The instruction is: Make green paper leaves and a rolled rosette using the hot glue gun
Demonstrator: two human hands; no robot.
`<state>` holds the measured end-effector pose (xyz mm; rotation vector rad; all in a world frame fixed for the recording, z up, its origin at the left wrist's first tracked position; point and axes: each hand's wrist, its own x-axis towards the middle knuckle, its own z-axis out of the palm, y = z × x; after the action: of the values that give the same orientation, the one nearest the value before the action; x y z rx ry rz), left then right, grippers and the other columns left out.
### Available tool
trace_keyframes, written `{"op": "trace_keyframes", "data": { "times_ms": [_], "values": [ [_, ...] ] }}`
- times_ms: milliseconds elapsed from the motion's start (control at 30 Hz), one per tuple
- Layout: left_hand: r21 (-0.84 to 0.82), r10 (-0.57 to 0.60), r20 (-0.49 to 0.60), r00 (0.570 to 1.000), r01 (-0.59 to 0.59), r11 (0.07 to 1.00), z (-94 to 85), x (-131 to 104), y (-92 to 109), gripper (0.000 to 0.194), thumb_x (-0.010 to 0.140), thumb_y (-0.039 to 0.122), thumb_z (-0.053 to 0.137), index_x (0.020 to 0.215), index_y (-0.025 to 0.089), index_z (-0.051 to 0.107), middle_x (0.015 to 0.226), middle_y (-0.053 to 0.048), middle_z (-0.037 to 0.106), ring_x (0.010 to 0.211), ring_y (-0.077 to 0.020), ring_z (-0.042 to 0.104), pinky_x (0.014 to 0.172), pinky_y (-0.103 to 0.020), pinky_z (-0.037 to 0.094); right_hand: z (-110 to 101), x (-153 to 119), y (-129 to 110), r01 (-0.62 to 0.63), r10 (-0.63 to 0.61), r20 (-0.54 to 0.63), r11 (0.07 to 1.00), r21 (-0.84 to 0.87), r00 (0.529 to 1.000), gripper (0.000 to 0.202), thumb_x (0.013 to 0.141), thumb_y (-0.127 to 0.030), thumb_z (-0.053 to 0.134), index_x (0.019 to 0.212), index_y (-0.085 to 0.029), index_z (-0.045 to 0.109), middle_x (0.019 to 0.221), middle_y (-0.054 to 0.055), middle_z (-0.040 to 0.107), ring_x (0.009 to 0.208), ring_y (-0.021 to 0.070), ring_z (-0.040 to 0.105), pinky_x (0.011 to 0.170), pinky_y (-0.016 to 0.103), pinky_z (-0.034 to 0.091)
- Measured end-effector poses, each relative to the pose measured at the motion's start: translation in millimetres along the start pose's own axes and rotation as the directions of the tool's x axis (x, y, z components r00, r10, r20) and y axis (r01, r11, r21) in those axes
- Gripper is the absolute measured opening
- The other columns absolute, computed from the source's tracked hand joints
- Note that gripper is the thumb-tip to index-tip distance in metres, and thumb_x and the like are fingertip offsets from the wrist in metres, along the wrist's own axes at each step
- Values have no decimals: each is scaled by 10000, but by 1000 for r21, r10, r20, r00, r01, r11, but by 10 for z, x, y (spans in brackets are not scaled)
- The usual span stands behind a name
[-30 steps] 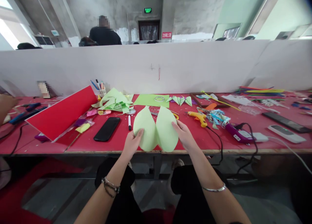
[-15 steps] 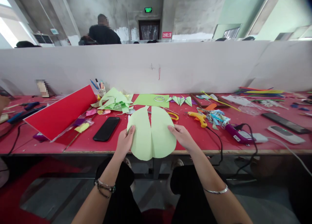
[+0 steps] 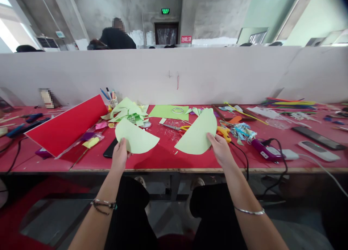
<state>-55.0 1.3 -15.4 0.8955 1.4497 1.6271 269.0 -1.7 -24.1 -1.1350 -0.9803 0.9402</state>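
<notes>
My left hand (image 3: 120,154) pinches one light green paper half-circle (image 3: 135,138) by its lower left corner, above the front part of the red table (image 3: 163,157). A second light green half-circle (image 3: 198,134) is gripped at its right edge by my right hand (image 3: 220,148). The two pieces hang well apart, with bare red tabletop between them. A black phone (image 3: 109,151) lies partly hidden behind my left hand and its paper.
A red sheet (image 3: 66,125) leans at the left. Green paper scraps (image 3: 127,112), a green sheet with a tape ring (image 3: 178,110), scissors (image 3: 178,127), a yellow glue gun (image 3: 223,131) and a purple tool with cable (image 3: 265,149) lie behind. A white partition (image 3: 174,74) backs the table; a person stands beyond.
The two green halves, held side by side in front of me before, have been pulled apart: my left hand moved left, my right hand moved right and up.
</notes>
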Motion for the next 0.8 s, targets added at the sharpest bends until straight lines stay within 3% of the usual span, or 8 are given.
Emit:
{"op": "trace_keyframes", "data": {
  "times_ms": [100, 200, 333, 467, 567, 633, 733, 800],
  "values": [
    [-57, -54, 97, 994, 59, 997, 105, 43, -117, 248, 709, 383, 558, 674, 150, 481, 388, 75, 425, 295, -48, 347, 318, -164, 278, 50, -25, -1, -4, 6, 72, 999, -32, 997, 303, 637, -452, 626, 696, -155, 613, 538, -29, 547, 465, 91, 451, 407, 208, 347],
    [-102, -101, 173, 980, 120, 988, 213, 79, -206, 205, 739, 342, 543, 785, 149, 490, 499, 54, 520, 352, -59, 444, 393, -186, 398, 97, -33, 13, -3, 6, 119, 999, -33, 993, 287, 647, -429, 627, 660, -146, 586, 535, -34, 527, 444, 70, 419, 379, 189, 330],
    [-109, -167, 303, 938, 208, 972, 332, 99, -271, 181, 741, 175, 553, 917, 142, 520, 854, -52, 637, 644, -121, 620, 612, -257, 506, 136, -1, 69, -26, 26, 164, 1000, -3, 986, 257, 652, -381, 636, 729, -140, 591, 612, -19, 576, 458, 64, 440, 395, 185, 367],
    [-41, -229, 422, 877, 270, 962, 433, 69, -333, 323, 702, 53, 571, 1010, 146, 535, 1263, -116, 463, 1025, -177, 552, 844, -251, 450, 179, 27, 131, -38, 37, 205, 999, 3, 978, 267, 661, -350, 627, 820, -139, 592, 710, 11, 637, 477, 80, 491, 422, 205, 412],
    [-1, -264, 439, 859, 294, 956, 484, 25, -361, 350, 744, 136, 567, 1089, 144, 505, 1272, -148, 452, 1057, -192, 536, 899, -281, 416, 232, 33, 185, -37, 30, 207, 999, 28, 978, 283, 664, -328, 622, 875, -144, 588, 807, 38, 664, 596, 122, 570, 522, 239, 475],
    [78, -313, 536, 784, 323, 943, 513, -16, -357, 356, 761, 234, 570, 1096, 128, 514, 1185, -166, 529, 1022, -215, 560, 904, -324, 410, 291, 39, 234, -32, 20, 196, 998, 58, 980, 312, 667, -306, 616, 935, -151, 579, 901, 54, 665, 740, 154, 605, 665, 277, 499],
    [141, -316, 725, 612, 317, 938, 588, -96, -320, 416, 739, 366, 584, 1091, 148, 540, 1135, -152, 570, 994, -248, 574, 878, -372, 417, 419, 56, 312, 30, -36, 174, 999, 42, 984, 376, 681, -273, 591, 1033, -150, 543, 1045, 84, 627, 901, 184, 594, 809, 323, 472],
    [90, -249, 780, 574, 290, 953, 675, -144, -292, 437, 729, 423, 576, 1089, 176, 551, 1152, -128, 565, 984, -246, 578, 863, -364, 424, 508, 63, 346, 123, -115, 161, 992, -39, 980, 424, 702, -250, 558, 1109, -144, 502, 1088, 100, 603, 947, 196, 582, 825, 332, 467]
  ]
}}
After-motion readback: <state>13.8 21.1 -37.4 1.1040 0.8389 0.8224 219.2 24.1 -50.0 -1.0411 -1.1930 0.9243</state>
